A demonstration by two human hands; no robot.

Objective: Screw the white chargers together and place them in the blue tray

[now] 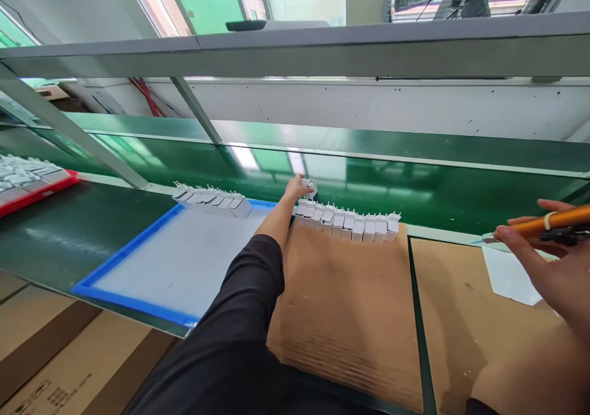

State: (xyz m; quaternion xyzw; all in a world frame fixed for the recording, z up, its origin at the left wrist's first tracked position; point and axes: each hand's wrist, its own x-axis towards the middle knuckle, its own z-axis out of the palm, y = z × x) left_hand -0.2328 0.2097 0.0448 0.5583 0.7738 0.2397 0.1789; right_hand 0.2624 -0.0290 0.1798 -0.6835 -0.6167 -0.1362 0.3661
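Observation:
My left hand [296, 187] reaches to the back of the bench, its fingers closed on a small white box-shaped part [310, 188] at the edge of the green belt. Just in front of it, a row of similar white parts [348, 224] with thin prongs on top stands along the back of a cardboard sheet [350, 304]. At the right, my right hand [548, 261] is wrapped round an orange pen-shaped tool [562, 223] with a thin pale tip pointing left. Something black, not clearly made out, sits under the tool in that hand.
A blue-rimmed white tray [138, 243] at left bears another row of white parts [212, 200]. Farther left is a red tray [41, 193] full of them. White paper [509, 276] lies on the right cardboard. A metal shelf beam [295, 58] crosses above the green belt [415, 193].

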